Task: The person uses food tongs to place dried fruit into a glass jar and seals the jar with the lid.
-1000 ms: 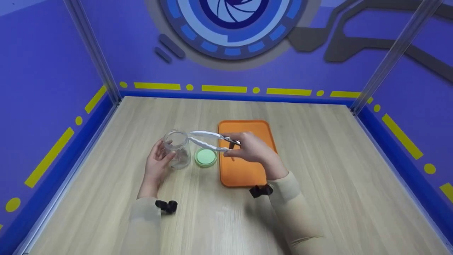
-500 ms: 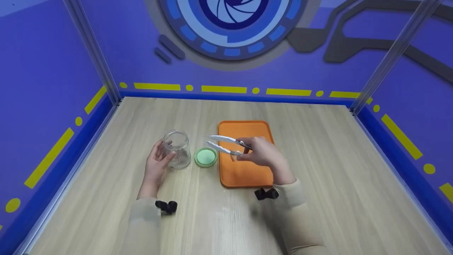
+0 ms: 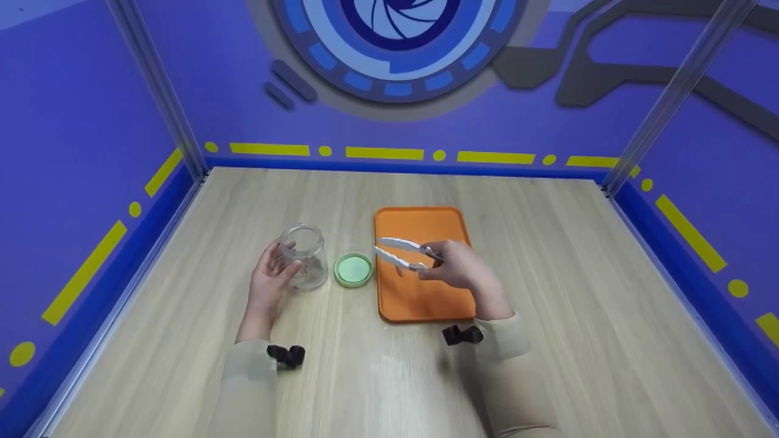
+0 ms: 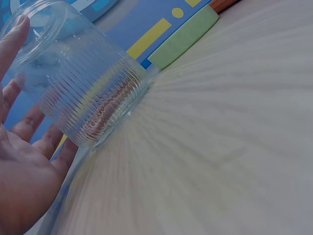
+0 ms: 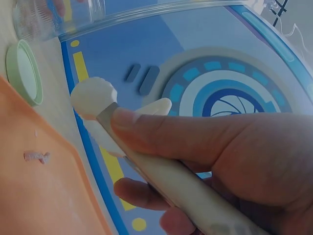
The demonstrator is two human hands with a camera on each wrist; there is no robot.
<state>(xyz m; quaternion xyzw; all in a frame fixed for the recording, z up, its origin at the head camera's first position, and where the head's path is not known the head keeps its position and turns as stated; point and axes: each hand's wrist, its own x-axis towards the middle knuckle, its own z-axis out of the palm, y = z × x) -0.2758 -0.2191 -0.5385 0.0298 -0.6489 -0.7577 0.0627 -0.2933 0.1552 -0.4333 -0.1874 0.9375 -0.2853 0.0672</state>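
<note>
My left hand holds a clear glass jar that stands lidless on the table. In the left wrist view the thumb and fingers lie along the jar's side, and a reddish-brown patch shows through the ribbed glass; what it is I cannot tell. Over the orange tray, my right hand grips a pair of tongs. The pale tips of the tongs stand apart with nothing seen between them. A small brownish piece lies on the tray below.
Between jar and tray a green lid lies on the wooden table. Blue printed walls enclose the back and both sides. A black wrist camera sits at each sleeve.
My right hand has drawn the tongs to the right, from beside the jar's mouth past the lid to above the tray. The left hand and jar have stayed put.
</note>
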